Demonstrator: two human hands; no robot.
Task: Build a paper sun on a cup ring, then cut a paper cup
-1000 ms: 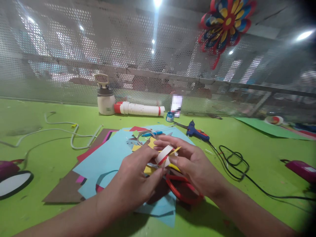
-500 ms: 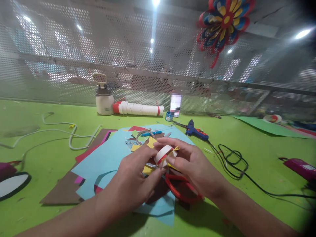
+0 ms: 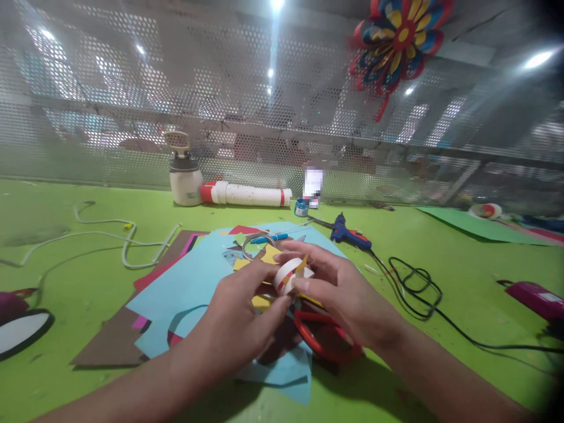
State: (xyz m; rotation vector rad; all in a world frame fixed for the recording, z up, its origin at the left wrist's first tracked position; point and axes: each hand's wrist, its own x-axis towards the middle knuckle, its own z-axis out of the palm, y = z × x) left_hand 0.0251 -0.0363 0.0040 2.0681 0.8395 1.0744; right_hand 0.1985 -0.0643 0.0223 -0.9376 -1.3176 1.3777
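Between both hands is a small white paper ring (image 3: 284, 271) with a red stripe and a yellow paper piece (image 3: 304, 265) at its right side. My left hand (image 3: 244, 305) grips the ring's left edge with thumb and fingers. My right hand (image 3: 337, 285) pinches its right side, the thumb over the yellow piece. Under the hands lie red-handled scissors (image 3: 328, 338), their blades mostly hidden. Yellow paper scraps (image 3: 262, 302) and light blue paper sheets (image 3: 185, 294) are spread below.
A blue glue gun (image 3: 350, 234) with a black cord lies to the right. Behind the papers are a roll of tape (image 3: 247, 249), a blue pen (image 3: 269, 238), a small blue jar (image 3: 301, 207), a white cup stack (image 3: 251, 194) and a spray bottle (image 3: 185, 179). White cable (image 3: 127, 247) curls at left.
The paper ring has turned slightly in my fingers, and its yellow piece now points upward instead of to the right. My hands stay nearly in the same place.
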